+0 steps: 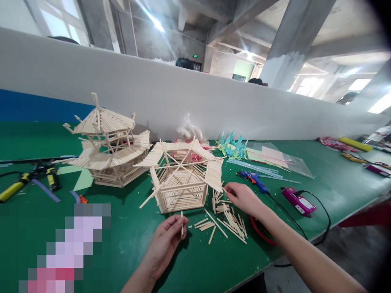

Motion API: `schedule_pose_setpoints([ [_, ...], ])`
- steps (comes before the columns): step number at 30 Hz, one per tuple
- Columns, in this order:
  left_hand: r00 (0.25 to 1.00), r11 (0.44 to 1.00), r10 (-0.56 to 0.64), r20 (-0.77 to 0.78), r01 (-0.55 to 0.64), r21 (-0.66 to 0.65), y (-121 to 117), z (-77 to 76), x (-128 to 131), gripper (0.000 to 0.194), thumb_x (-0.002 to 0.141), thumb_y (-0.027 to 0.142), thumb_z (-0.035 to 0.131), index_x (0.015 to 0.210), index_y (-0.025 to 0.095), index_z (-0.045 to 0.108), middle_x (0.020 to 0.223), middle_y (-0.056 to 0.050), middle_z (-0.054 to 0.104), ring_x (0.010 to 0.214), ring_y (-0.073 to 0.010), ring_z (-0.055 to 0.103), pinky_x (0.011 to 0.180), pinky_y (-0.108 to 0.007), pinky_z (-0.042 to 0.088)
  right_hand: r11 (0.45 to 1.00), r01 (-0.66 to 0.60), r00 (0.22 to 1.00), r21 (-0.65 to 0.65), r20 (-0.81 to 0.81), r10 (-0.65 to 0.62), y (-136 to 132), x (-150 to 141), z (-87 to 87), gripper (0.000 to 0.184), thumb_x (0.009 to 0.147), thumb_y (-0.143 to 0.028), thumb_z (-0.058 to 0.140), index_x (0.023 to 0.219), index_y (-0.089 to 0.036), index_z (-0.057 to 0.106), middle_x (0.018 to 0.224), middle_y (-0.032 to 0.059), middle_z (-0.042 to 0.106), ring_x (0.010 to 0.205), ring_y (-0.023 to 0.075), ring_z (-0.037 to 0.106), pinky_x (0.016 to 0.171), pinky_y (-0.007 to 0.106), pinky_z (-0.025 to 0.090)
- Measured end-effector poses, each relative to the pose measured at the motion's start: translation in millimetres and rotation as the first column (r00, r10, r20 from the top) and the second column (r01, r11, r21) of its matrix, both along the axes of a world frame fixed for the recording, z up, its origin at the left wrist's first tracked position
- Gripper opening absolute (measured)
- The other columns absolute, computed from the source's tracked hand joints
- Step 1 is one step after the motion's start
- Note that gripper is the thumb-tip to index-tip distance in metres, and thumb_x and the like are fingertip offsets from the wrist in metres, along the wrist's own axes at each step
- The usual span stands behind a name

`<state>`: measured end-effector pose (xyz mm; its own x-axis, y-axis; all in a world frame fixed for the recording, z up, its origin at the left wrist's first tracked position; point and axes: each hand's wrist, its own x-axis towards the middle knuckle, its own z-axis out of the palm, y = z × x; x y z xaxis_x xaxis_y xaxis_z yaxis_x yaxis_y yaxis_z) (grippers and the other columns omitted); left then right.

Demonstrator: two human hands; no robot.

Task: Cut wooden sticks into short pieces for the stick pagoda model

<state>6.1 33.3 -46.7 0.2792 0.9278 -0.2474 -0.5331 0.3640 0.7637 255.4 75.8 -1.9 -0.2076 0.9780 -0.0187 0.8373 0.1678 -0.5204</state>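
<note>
My left hand point(167, 238) pinches a short wooden stick point(182, 219), held upright just in front of an unfinished pavilion model point(183, 189) built of wooden sticks. Beside that model's right roof panel point(214, 173), my right hand point(242, 197) has its fingertips pressed together; whatever lies between them is too small to make out. Loose wooden sticks point(230, 217) are scattered on the green table between my hands. A taller two-tiered stick pavilion point(105, 150) stands at the left.
A blue glue gun point(253, 179) lies right of my right hand, its cord running past a magenta power strip point(298, 201). Glue sticks point(259, 169) and folded paper pieces point(232, 145) lie behind. Pliers point(51, 177) lie far left. A white partition point(171, 97) closes the back.
</note>
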Motion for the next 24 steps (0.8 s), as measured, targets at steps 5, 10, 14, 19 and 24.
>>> schedule_pose_setpoints([
  [5,0.999,0.999,-0.033,-0.007,0.033,0.021,-2,-0.9,2,0.009,0.068,0.021,0.065,0.070,0.012,0.067,0.063,-0.001,0.059,0.054,-0.0078,0.047,0.057,-0.021,0.040,0.950,-0.095,0.900,-0.299,-0.433,-0.047,-35,-27,-7.4,0.014,0.078,-0.030,0.043,0.081,-0.017,0.048,0.064,-0.0012,0.059,0.051,0.0107,0.056,0.047,0.021,0.043],
  [10,0.997,0.997,-0.066,-0.025,0.067,0.041,-4,-0.5,3,0.009,0.070,0.021,0.063,0.070,0.012,0.066,0.060,-0.001,0.058,0.054,-0.0084,0.046,0.056,-0.021,0.037,0.913,-0.155,0.716,-0.377,-0.680,-0.159,-55,-68,-18.2,0.019,0.074,-0.036,0.051,0.079,-0.018,0.044,0.070,0.0004,0.062,0.051,0.0088,0.056,0.045,0.018,0.037],
  [14,0.996,0.995,-0.081,-0.042,0.083,0.060,-5,0.6,3,0.010,0.071,0.022,0.063,0.069,0.012,0.065,0.055,0.001,0.055,0.052,-0.0087,0.044,0.054,-0.021,0.035,0.924,-0.130,0.617,-0.359,-0.759,-0.208,-55,-83,-23.0,0.023,0.075,-0.040,0.051,0.074,-0.017,0.048,0.066,-0.0016,0.056,0.052,0.0075,0.052,0.046,0.018,0.034],
  [19,0.992,0.992,-0.106,-0.061,0.110,0.068,-5,0.7,3,0.011,0.072,0.022,0.061,0.068,0.012,0.064,0.054,0.001,0.054,0.052,-0.0082,0.043,0.053,-0.021,0.033,0.957,-0.076,0.600,-0.279,-0.779,-0.180,-50,-90,-21.7,0.023,0.073,-0.038,0.056,0.069,-0.016,0.058,0.052,-0.0064,0.041,0.047,0.0062,0.036,0.044,0.019,0.028],
  [24,0.988,0.989,-0.125,-0.086,0.132,0.071,-6,-1.6,3,0.015,0.072,0.024,0.062,0.063,0.012,0.062,0.054,0.002,0.053,0.050,-0.0071,0.040,0.050,-0.020,0.031,0.978,-0.069,0.642,-0.196,-0.759,-0.107,-43,-95,-13.0,0.020,0.071,-0.035,0.059,0.069,-0.015,0.064,0.058,-0.0029,0.051,0.056,0.0095,0.044,0.054,0.021,0.035],
])
